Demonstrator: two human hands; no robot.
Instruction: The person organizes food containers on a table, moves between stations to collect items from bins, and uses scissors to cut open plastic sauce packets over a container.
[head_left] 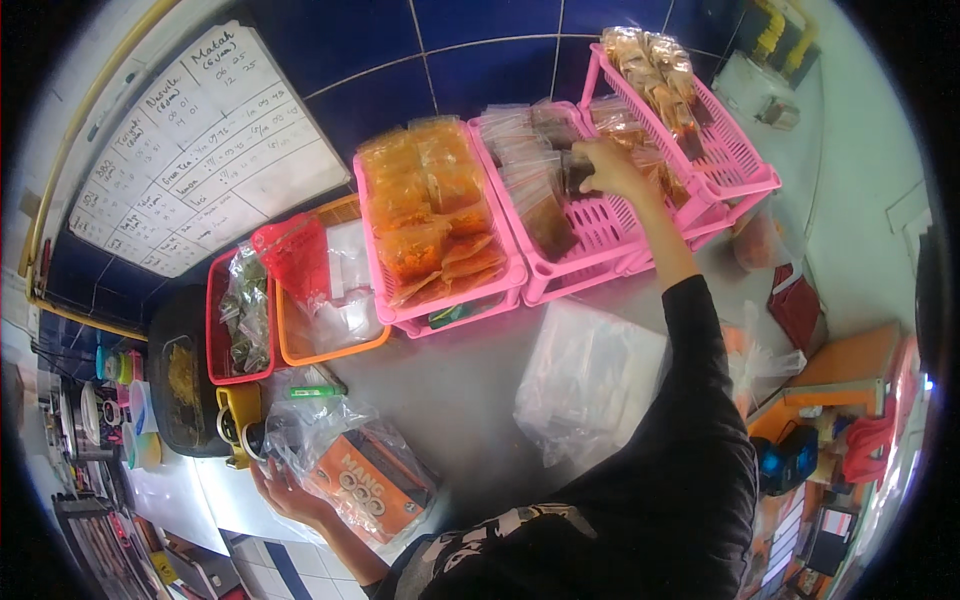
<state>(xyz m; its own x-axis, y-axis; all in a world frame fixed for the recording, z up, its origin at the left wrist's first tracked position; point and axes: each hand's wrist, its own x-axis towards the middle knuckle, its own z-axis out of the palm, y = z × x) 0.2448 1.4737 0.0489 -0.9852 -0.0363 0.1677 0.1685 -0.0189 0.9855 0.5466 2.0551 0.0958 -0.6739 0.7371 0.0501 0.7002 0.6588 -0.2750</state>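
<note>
My right hand point(612, 168) reaches into the middle pink basket point(610, 235). Its thumb and fingers curl round a small dark sachet point(574, 174). Beside it in that basket lie more clear sachets with dark brown filling point(540, 205). At the lower left, my left hand point(290, 497) is at the edge of a clear plastic bag point(315, 425), its fingers seeming to grip the film. Inside the bag is an orange and brown printed box point(368, 482). The fingertips are partly lost against the bag.
A pink basket of orange sachets point(425, 205) stands left of centre; a raised pink basket point(740, 165) is at far right. Clear plastic bags point(590, 375) lie on the metal table. Red point(213, 330) and orange trays point(335, 350), a yellow tape dispenser point(238, 415) and a green cutter point(316, 391) sit left.
</note>
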